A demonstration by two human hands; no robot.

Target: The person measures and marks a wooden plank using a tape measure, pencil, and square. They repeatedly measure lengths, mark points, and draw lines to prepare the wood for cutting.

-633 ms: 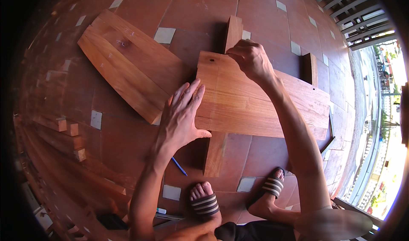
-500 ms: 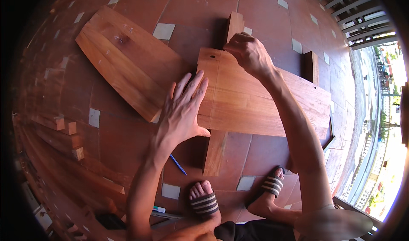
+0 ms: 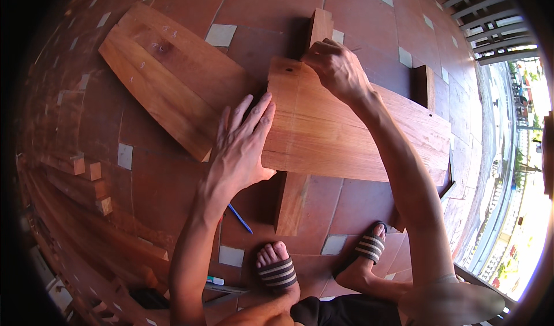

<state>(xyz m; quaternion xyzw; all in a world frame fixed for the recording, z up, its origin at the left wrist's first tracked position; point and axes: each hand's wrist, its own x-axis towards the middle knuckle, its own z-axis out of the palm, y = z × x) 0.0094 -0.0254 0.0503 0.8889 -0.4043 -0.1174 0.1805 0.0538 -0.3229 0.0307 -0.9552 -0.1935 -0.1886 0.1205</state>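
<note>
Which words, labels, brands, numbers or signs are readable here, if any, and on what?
None readable.
Plank at left: pale handwritten marks, too small and blurred to read.
Floor tile at top: faint pale scribble, illegible.
White-and-green marker-like item: any print too small to read.
Larger plank, with the right hand at its far edge: no lettering visible.

Narrow gap between left board (image 3: 167,78) and middle board (image 3: 329,130), left hand (image 3: 239,135) covers its near end; right hand (image 3: 337,69) and forearm (image 3: 407,164) bar way across middle board; lower block (image 3: 292,205) juts out near side; free passage over floor tiles (image 3: 332,213) between lower block and right sandal (image 3: 370,247)
</note>
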